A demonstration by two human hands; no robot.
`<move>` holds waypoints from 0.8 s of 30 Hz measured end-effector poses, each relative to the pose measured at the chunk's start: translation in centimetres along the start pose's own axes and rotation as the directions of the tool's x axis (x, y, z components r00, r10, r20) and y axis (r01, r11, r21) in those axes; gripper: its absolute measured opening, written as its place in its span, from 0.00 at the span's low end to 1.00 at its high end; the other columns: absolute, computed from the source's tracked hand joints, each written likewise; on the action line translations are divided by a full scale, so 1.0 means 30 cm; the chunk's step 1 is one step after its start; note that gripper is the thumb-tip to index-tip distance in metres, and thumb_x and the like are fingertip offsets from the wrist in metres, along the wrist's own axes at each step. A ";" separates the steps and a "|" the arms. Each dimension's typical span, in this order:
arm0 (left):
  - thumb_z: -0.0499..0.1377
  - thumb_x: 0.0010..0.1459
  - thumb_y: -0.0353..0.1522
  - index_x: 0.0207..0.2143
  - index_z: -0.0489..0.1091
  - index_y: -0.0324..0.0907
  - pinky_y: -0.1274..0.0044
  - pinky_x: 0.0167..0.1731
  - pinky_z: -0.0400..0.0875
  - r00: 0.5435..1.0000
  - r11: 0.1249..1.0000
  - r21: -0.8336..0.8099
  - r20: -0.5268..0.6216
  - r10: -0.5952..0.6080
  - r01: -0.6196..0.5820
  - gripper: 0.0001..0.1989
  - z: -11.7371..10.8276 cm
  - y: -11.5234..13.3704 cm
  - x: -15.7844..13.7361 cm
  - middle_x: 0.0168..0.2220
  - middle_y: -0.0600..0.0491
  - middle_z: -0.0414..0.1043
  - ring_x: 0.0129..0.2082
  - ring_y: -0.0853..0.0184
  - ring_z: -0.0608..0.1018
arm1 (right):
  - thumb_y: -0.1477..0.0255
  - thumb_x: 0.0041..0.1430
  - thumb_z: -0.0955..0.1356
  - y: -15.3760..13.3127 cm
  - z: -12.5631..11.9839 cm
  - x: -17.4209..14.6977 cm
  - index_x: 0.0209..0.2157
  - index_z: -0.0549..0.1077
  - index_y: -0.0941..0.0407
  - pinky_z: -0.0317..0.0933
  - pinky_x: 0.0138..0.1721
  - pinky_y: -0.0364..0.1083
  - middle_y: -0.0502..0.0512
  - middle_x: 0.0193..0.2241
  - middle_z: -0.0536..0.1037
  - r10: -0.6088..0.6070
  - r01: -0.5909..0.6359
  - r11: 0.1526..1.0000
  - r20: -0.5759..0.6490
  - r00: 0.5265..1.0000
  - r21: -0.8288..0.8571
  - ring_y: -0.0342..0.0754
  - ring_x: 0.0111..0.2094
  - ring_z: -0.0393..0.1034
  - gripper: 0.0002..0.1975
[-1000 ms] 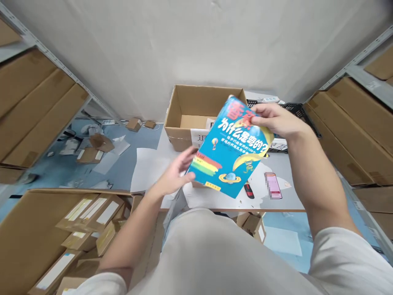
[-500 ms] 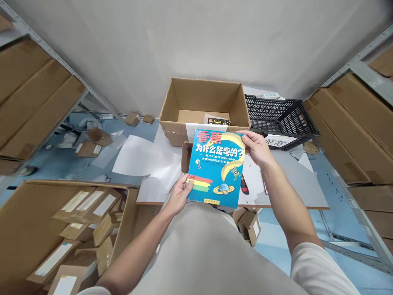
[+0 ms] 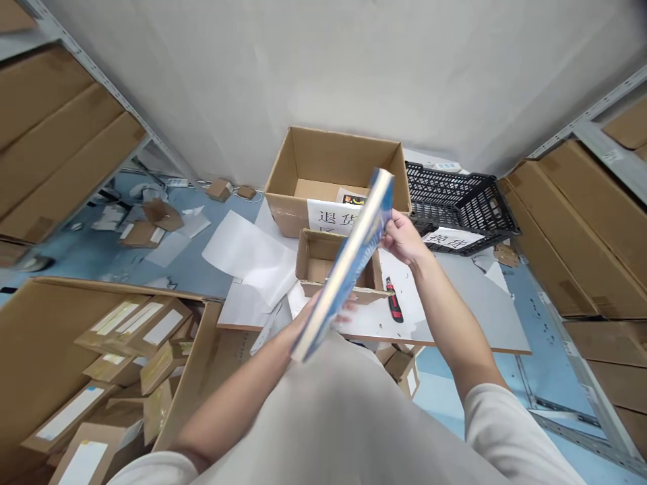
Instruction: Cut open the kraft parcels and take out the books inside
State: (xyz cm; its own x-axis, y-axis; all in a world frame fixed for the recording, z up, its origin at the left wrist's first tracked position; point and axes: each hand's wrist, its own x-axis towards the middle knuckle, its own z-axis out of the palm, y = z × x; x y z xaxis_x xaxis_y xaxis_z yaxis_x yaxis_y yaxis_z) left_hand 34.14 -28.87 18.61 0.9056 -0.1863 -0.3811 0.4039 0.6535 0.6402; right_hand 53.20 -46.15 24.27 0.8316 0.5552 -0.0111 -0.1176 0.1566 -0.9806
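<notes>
A blue-covered book (image 3: 348, 259) is tilted nearly edge-on above the table, its pale page edges facing me. My right hand (image 3: 403, 239) is closed on its upper right side. My left hand (image 3: 304, 315) is at the lower part of the book, which covers its middle. Its fingers stick out blurred on the far side, so I cannot tell whether they grip. Below the book stands a small open cardboard box (image 3: 318, 254). Right of that box lies a red and black box cutter (image 3: 394, 301).
Behind is a larger open carton (image 3: 280, 205) with a paper sign and a dark printed item (image 3: 352, 199) inside. A black plastic crate (image 3: 468, 188) stands to its right. White paper sheets (image 3: 247, 249) lie at left. Parcels (image 3: 118, 377) fill a big carton at lower left.
The book has turned from cover facing me to nearly edge-on, with its top raised. The small box beneath now shows. My left hand has shifted right, partly behind the book.
</notes>
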 end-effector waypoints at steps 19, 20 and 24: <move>0.66 0.47 0.45 0.46 0.68 0.43 0.77 0.32 0.77 0.927 0.951 0.200 -0.248 0.282 -0.235 0.26 -0.096 0.023 -0.004 0.36 0.53 0.78 0.28 0.70 0.80 | 0.64 0.52 0.71 -0.145 -0.100 0.013 0.37 0.75 0.53 0.64 0.17 0.40 0.47 0.24 0.74 -0.211 0.121 0.931 -0.237 0.948 -0.344 0.39 0.19 0.66 0.11; 0.66 0.47 0.44 0.46 0.68 0.43 0.77 0.31 0.77 0.926 0.951 0.189 -0.246 0.287 -0.245 0.26 -0.094 0.024 -0.002 0.35 0.54 0.77 0.27 0.71 0.79 | 0.63 0.52 0.71 -0.145 -0.106 0.009 0.37 0.75 0.53 0.65 0.17 0.40 0.47 0.24 0.74 -0.211 0.128 0.935 -0.231 0.950 -0.331 0.40 0.19 0.67 0.12; 0.66 0.49 0.41 0.45 0.69 0.44 0.81 0.26 0.75 0.940 0.968 0.080 -0.231 0.251 -0.239 0.22 -0.087 0.021 0.011 0.32 0.56 0.76 0.22 0.75 0.76 | 0.54 0.54 0.68 -0.148 -0.108 -0.014 0.40 0.74 0.51 0.69 0.23 0.44 0.49 0.28 0.76 -0.226 0.172 0.955 -0.215 0.950 -0.241 0.43 0.25 0.72 0.18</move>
State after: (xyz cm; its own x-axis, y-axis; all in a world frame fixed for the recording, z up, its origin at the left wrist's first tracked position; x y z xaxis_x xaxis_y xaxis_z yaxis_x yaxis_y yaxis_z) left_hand 34.35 -26.60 17.16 0.9228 0.1583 -0.3513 0.1849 0.6180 0.7641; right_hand 55.12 -49.71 27.99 0.9335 0.3165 0.1686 0.1616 0.0485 -0.9857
